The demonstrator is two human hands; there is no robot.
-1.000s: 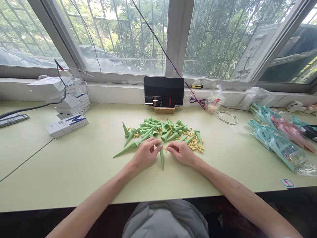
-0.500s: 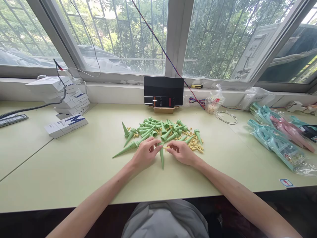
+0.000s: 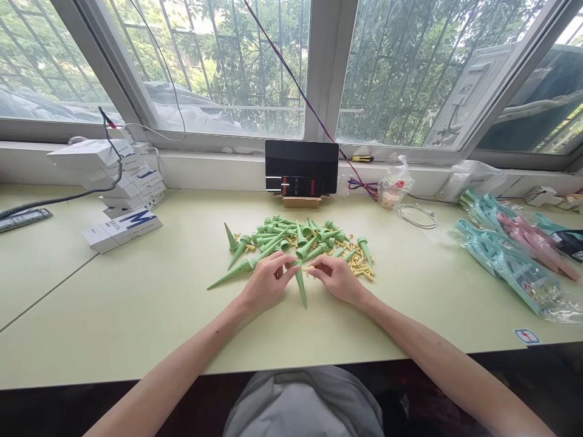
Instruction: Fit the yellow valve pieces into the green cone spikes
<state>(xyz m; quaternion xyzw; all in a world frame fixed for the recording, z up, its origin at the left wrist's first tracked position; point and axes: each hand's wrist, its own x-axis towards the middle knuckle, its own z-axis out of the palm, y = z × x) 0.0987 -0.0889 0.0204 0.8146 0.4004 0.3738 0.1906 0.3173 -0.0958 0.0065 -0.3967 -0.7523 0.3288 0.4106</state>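
My left hand (image 3: pixel 269 278) pinches a green plastic plant watering spike (image 3: pixel 300 289) near its wide collar, and the spike's tip points down toward me. Closed on a small yellow valve piece (image 3: pixel 306 271), my right hand (image 3: pixel 336 278) holds it beside the spike's collar. Whether the piece touches the collar I cannot tell. Just beyond both hands lies a heap of green spikes (image 3: pixel 273 230), some with caps. Loose yellow pieces (image 3: pixel 359 267) are scattered at the heap's right side. One long capped spike (image 3: pixel 230 277) rests to the left of my left hand.
A phone (image 3: pixel 300 186) leans on a black tablet (image 3: pixel 300 159) at the back. White boxes (image 3: pixel 122 230) are stacked at left. Bagged teal clips (image 3: pixel 505 261) lie at right, with a coiled white cable (image 3: pixel 417 216) and a bagged cup (image 3: pixel 392 189) further back.
The spike in my left hand has tilted, its tip swinging slightly to the right. My right hand has shifted a little with the yellow piece still in its fingers.
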